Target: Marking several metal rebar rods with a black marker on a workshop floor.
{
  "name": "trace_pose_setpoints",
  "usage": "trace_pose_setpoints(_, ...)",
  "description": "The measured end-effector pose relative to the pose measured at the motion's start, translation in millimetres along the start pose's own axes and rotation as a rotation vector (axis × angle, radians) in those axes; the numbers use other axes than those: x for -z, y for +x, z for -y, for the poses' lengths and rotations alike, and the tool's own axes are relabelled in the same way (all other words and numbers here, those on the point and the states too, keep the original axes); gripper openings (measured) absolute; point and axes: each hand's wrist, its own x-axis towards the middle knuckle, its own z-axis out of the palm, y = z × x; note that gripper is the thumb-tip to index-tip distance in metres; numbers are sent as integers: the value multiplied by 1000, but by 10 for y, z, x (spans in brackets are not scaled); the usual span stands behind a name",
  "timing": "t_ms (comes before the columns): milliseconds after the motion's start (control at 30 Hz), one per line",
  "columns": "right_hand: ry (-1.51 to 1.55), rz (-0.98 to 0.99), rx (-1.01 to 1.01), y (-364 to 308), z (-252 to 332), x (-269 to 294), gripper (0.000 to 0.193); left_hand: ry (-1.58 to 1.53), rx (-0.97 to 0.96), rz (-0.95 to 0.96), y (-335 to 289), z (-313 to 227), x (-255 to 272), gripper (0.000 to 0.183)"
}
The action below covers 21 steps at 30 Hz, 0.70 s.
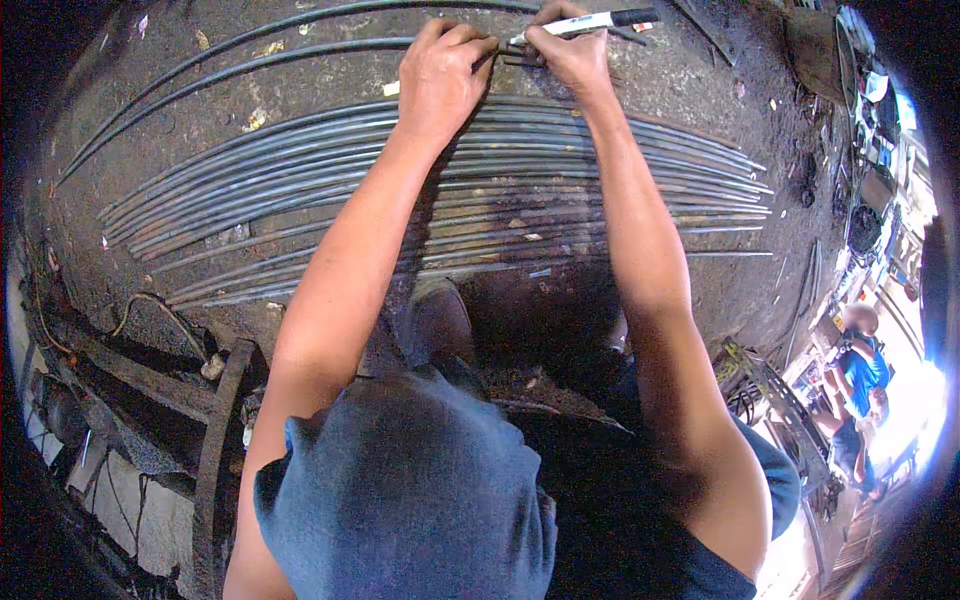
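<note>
Both of my arms reach out over the dirt ground to a long thin metal rod (320, 50) at the far side. My left hand (440, 80) has its fingers closed around this rod near its right part. In my right hand (577, 62) is a marker pen (597, 22), white with a black end, pointing left and down at the rod beside my left fingertips. The pen's tip is too small to make out. A second rod (300, 18) curves along just beyond the first.
Between my hands and knees lies a wide row of several similar metal rods (300, 165). A dark frame (215, 450) stands at the left. Assorted clutter (865, 225) lines the right side, where a person in a blue shirt (865, 380) sits farther off.
</note>
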Motion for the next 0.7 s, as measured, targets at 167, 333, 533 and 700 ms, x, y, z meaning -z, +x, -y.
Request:
trace_pose_setpoints(167,-27,53,-27,0,35,39,26,22,-12,-19,6,-17,9,20)
trace_pose_setpoints(333,-138,120,13,33,63,61,28,10,-12,-24,10,-18,6,20)
trace_pose_setpoints(533,-3,69,34,-26,74,9,25,23,-15,-12,9,-18,8,21)
trace_pose_setpoints(700,-23,62,5,7,33,26,22,20,-25,-30,15,-12,17,21)
